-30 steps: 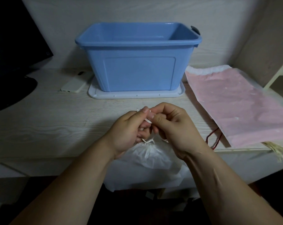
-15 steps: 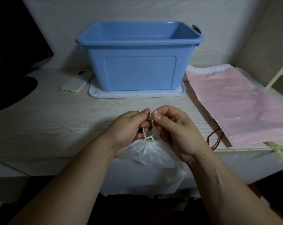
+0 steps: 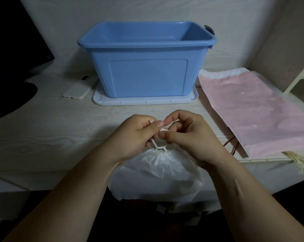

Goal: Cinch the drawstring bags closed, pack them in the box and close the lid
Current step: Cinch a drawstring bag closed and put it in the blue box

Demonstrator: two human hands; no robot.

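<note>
Head view: the left hand and the right hand meet fingertip to fingertip above the near edge of the tabletop. Each has its fingers curled, pinching the white drawstring between them. Just below both hands the cord runs down to the gathered neck of the white bag, which hangs off the edge toward the person. Beyond the hands stands the open blue box, seated on its white lid. Right of the right hand a pink bag lies flat, with a red cord looping out beside that wrist. Well left of the left hand and farther back, a white phone lies beside the lid, and a dark monitor stands farther out.
</note>
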